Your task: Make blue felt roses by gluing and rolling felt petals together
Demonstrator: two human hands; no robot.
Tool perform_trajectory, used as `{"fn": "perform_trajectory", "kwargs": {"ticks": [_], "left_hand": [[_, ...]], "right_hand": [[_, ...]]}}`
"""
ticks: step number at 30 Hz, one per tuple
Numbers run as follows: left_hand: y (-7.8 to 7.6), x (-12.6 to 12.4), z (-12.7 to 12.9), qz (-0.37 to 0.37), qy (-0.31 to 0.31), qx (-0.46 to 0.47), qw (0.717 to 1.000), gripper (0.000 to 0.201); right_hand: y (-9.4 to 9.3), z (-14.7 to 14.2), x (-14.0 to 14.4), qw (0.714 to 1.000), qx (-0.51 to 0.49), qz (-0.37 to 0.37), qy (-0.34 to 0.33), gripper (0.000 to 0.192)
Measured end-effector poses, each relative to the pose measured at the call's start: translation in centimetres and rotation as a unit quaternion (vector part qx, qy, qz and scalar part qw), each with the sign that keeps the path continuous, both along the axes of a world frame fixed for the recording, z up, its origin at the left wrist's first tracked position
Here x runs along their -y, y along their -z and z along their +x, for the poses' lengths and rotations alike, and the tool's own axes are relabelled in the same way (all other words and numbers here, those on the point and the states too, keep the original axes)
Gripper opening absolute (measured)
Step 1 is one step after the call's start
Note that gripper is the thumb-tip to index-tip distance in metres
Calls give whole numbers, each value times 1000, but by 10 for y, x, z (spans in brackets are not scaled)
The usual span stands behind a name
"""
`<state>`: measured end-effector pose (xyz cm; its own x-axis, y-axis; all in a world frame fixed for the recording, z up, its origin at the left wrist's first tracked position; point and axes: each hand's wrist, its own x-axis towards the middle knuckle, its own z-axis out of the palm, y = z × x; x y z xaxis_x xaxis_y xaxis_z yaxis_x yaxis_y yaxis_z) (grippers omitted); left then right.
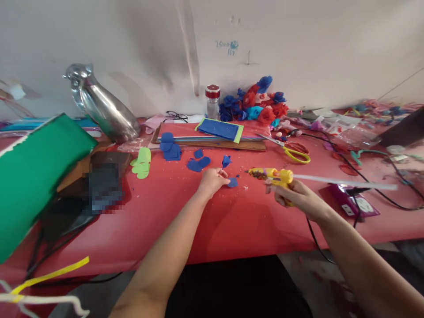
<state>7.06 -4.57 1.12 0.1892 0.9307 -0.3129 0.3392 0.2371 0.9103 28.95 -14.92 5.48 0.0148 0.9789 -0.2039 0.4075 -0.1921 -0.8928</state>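
Note:
My left hand [213, 182] is closed in a pinch on a small blue paper flower [226, 161], whose petals point up above the fingertips. A blue paper petal [232, 182] is right beside these fingers; whether they grip it too I cannot tell. My right hand [293, 196] is wrapped round a yellow hot glue gun [274, 175], its nozzle pointing left toward the flower. A long whitish glue stick [344, 181] sticks out of the gun's back. Loose blue petals [198, 163] lie just beyond my left hand, near a stack of blue petals [170, 148].
Green petals [142, 163] lie at left, near a dark pouch and a leaning green sheet [43, 163]. Behind are a steel jug [102, 104], a paper stack [185, 134], a red-lidded jar [212, 101] and paper flowers [258, 104]. Scissors [294, 152], cables and a purple power strip [351, 201] lie right.

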Motion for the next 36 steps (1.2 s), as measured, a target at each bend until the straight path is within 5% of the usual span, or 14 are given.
{"fn": "perform_trajectory", "kwargs": {"ticks": [8, 36], "left_hand": [[10, -4, -1, 18, 10, 10, 1000, 18], [5, -2, 0, 24, 17, 1, 1000, 14]], "right_hand": [[26, -19, -11, 994, 99, -14, -32, 43], [16, -31, -8, 987, 162, -11, -17, 40]]}}
